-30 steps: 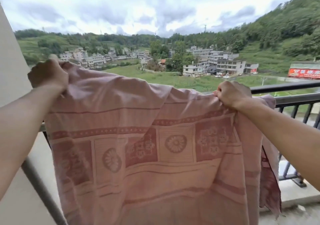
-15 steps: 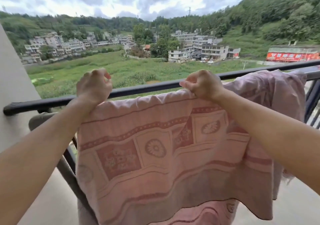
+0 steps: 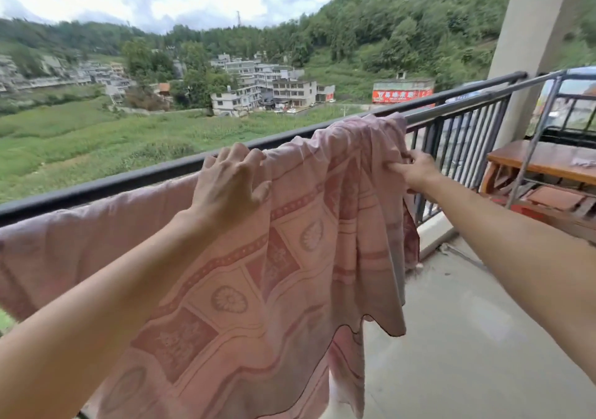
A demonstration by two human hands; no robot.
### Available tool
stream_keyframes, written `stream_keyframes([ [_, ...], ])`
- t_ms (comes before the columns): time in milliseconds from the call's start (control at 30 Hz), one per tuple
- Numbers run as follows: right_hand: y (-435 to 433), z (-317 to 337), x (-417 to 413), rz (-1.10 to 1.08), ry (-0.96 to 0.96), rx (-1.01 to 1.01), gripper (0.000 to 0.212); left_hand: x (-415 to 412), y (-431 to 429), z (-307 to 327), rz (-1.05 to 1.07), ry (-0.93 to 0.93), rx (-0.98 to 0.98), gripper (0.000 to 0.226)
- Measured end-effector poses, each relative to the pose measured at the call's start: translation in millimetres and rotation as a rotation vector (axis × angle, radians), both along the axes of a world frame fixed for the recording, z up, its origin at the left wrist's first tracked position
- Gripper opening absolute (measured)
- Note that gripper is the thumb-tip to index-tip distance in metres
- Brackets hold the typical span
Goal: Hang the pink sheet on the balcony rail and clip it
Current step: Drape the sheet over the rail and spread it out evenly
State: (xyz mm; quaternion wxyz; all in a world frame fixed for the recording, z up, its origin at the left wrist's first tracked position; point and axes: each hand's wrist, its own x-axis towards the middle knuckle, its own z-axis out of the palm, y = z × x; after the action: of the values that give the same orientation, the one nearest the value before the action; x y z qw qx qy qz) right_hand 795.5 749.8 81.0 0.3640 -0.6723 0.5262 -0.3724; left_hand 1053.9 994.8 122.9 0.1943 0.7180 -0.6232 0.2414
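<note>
The pink sheet (image 3: 290,257), patterned with darker pink squares and flowers, hangs draped over the black balcony rail (image 3: 113,184). Its right end is bunched up on the rail. My left hand (image 3: 230,181) lies flat on the sheet at the rail's top, fingers spread. My right hand (image 3: 416,168) pinches the bunched folds at the sheet's right end, just below the rail. No clip is visible.
A grey metal bar (image 3: 467,104) runs along inside the rail to the right. A concrete pillar (image 3: 532,25) stands at the right, with a wooden bench (image 3: 548,160) and stacked items behind a metal frame. The concrete balcony floor (image 3: 467,338) spreads below.
The sheet has gone from held up in both hands to draped over the rail. My left hand has flattened on top; my right hand has moved to the bunched right end. The view turned right.
</note>
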Motion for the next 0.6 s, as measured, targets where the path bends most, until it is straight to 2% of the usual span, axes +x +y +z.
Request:
stream_keyframes([
  [67,-9,-10,-5,0.072,-0.016,0.026,0.018,-20,-17,-3,-0.023,-0.037,-0.019,0.048],
  [100,-14,-12,-5,0.075,-0.009,-0.015,0.013,-30,-24,-4,-0.030,-0.062,-0.029,0.048],
  [167,-23,-1,-7,0.053,-0.085,-0.116,0.022,-54,-39,-8,-0.057,-0.099,-0.065,0.043],
  [233,-24,35,-11,0.055,-0.347,-0.111,0.026,-80,-54,-16,-0.072,-0.089,-0.098,0.041],
  [300,-25,87,-19,0.122,-0.642,-0.030,0.029,-116,-70,-23,-0.038,0.014,-0.047,0.057],
  [367,-25,136,-25,0.272,-0.823,0.044,0.031,-153,-89,-25,0.010,0.275,0.062,0.081],
  [400,-27,153,-25,0.354,-0.850,0.073,0.033,-169,-101,-26,0.048,0.410,0.116,0.088],
  [433,-30,164,-23,0.425,-0.844,0.102,0.034,-184,-113,-27,0.081,0.512,0.140,0.086],
  [533,-39,170,-13,0.557,-0.815,0.168,0.032,-200,-144,-26,0.129,0.691,0.003,0.030],
  [600,-54,167,-9,0.595,-0.827,0.197,0.030,-195,-147,-21,0.112,0.780,-0.127,0.021],
])
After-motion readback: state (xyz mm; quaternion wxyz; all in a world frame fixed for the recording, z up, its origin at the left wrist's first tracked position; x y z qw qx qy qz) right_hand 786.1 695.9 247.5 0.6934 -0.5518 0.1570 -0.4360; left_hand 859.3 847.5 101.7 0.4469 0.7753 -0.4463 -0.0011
